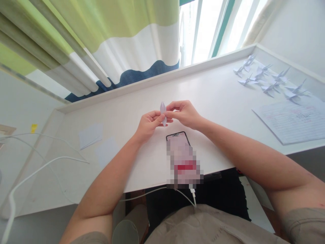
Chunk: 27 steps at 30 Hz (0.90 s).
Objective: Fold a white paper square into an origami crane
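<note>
A small piece of folded white paper [163, 107], narrow and pointed at both ends, stands upright between my two hands above the desk. My left hand [150, 123] pinches it from the left, thumb across its lower part. From the right, my right hand [183, 113] grips it too, with thumb and fingertips meeting at its edge. Some of the fingers behind the paper are hidden. Just below my hands lies a phone [180, 152], its screen blurred out and a white cable plugged into its lower end.
Several folded paper cranes [273, 81] stand at the desk's far right corner, beside a written sheet of lined paper [291, 122]. Square white paper sheets [90, 135] lie left of my left arm. A white cable [38, 174] runs along the left. A raised rim [157, 78] borders the desk [127, 98].
</note>
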Tool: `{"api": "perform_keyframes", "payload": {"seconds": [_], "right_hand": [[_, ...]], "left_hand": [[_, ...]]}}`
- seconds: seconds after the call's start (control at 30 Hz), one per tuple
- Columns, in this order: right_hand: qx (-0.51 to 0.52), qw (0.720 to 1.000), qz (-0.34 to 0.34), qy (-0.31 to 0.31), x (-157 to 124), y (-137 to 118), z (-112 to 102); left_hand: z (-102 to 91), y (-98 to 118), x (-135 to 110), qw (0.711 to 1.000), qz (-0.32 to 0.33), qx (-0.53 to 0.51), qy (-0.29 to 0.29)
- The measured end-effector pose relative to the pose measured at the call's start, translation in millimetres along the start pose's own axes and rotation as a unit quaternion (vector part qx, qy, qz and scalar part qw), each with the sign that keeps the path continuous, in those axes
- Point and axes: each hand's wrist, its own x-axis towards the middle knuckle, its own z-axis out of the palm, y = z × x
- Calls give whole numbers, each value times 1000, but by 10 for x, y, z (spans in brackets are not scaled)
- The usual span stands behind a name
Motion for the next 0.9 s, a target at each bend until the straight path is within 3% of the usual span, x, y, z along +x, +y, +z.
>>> {"api": "perform_keyframes", "payload": {"seconds": [0.17, 0.4, 0.9], "right_hand": [[48, 999, -3, -13, -25, -2, 37], [30, 998, -47, 22, -60, -40, 105], [96, 995, -24, -8, -81, -79, 110]], "left_hand": [[-27, -18, 15, 1000, 11, -15, -15], [-2, -5, 3, 1000, 14, -14, 16], [31, 47, -18, 1000, 14, -22, 12]]}}
